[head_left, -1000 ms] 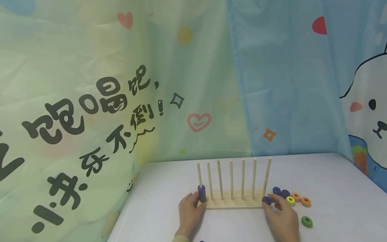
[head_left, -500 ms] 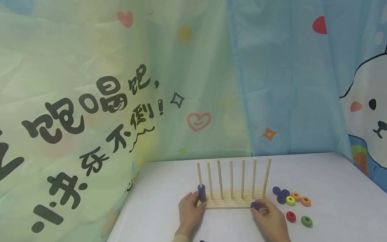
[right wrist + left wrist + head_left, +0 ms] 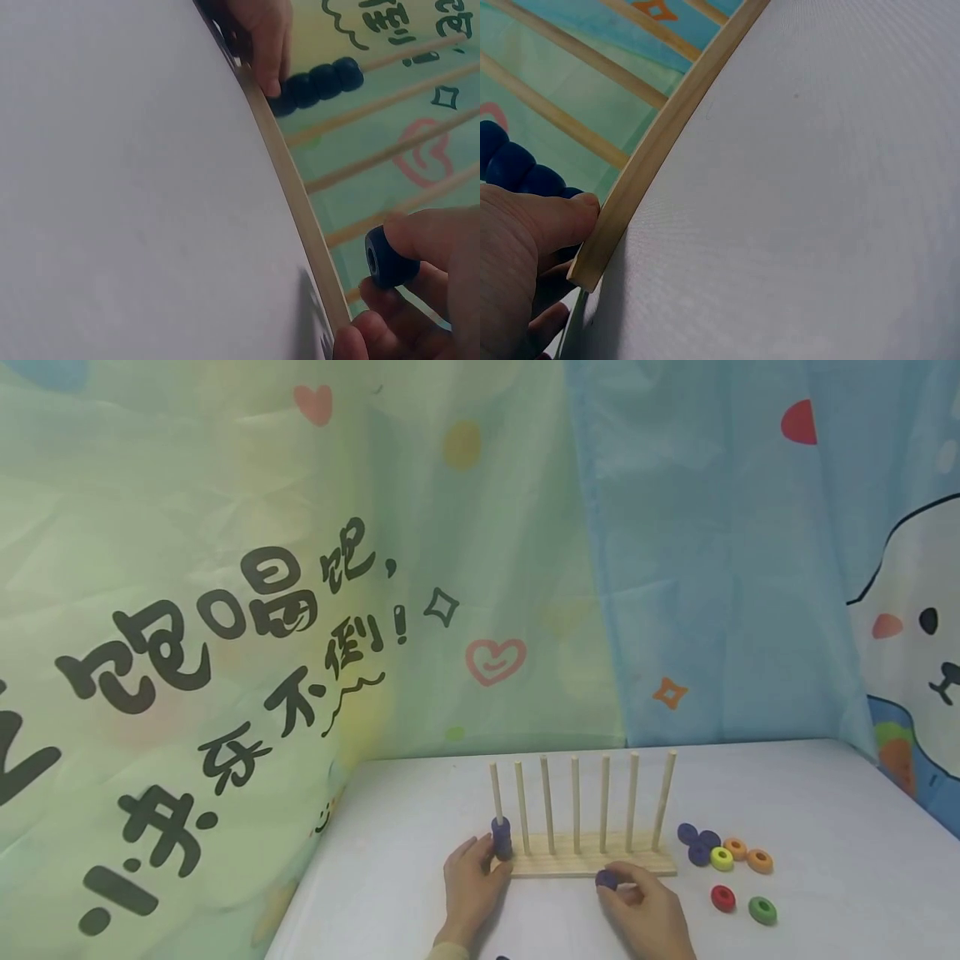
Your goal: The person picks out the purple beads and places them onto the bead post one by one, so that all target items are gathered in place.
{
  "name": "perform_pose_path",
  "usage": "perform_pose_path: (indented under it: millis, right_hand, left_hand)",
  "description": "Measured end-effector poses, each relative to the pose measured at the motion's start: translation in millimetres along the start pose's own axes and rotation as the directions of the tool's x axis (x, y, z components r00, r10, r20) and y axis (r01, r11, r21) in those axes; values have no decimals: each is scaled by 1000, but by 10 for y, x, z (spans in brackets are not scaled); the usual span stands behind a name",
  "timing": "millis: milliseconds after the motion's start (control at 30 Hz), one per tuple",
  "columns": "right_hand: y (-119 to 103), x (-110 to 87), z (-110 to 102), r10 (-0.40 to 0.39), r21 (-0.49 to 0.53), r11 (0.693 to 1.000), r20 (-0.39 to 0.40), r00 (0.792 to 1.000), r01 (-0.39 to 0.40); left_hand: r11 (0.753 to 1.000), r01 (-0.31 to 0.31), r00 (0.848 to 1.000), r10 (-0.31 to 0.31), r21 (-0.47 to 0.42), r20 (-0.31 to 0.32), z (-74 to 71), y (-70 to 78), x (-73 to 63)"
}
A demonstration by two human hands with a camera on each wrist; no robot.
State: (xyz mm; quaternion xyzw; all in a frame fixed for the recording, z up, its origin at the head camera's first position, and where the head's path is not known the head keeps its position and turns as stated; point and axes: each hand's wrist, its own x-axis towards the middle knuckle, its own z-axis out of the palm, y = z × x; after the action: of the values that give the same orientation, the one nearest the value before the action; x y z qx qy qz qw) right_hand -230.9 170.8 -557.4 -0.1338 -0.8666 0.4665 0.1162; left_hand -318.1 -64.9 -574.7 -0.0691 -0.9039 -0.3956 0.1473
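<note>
A wooden peg rack [image 3: 558, 864] with several upright pegs stands on the table. Purple beads [image 3: 502, 841] are stacked on its leftmost peg; they look dark blue in the wrist views. My left hand [image 3: 474, 881] grips the rack's left end, its thumb [image 3: 566, 219] on the base beside the stack. Between thumb and fingers my right hand [image 3: 647, 910] pinches a purple bead [image 3: 607, 880]. That bead is just in front of the rack's middle, off the pegs. Its hole shows in the right wrist view, where the held bead [image 3: 388, 259] is tipped on its side.
Right of the rack lie loose purple beads [image 3: 699, 853], a yellow bead [image 3: 722, 859] and orange beads [image 3: 760, 861]. Nearer are a red bead [image 3: 723, 897] and a green bead [image 3: 762, 910]. A dark thing is cut off at the bottom edge. Printed curtains [image 3: 525, 568] hang behind.
My right hand has moved left along the rack's front with the purple bead, away from the loose beads, uncovering the red one. The left hand has stayed on the rack's end.
</note>
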Motion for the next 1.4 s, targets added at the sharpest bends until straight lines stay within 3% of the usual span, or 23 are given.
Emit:
perform_pose_path:
  millis: [500, 867, 1133, 1400]
  right_hand:
    - [-83, -67, 94, -39, 27, 999, 49, 998, 38]
    - [-175, -69, 129, 13, 34, 999, 112, 994, -17]
    - [-290, -75, 148, -46, 5, 999, 124, 991, 46]
    - [-502, -13, 133, -117, 53, 992, 110, 987, 112]
  left_hand:
    - [1000, -16, 1000, 16, -13, -18, -3, -2, 0]
    - [1000, -18, 1000, 18, -15, -17, -22, 1, 14]
    - [998, -66, 997, 66, -9, -47, -5, -4, 15]
    - [999, -44, 999, 43, -13, -33, -16, 8, 6]
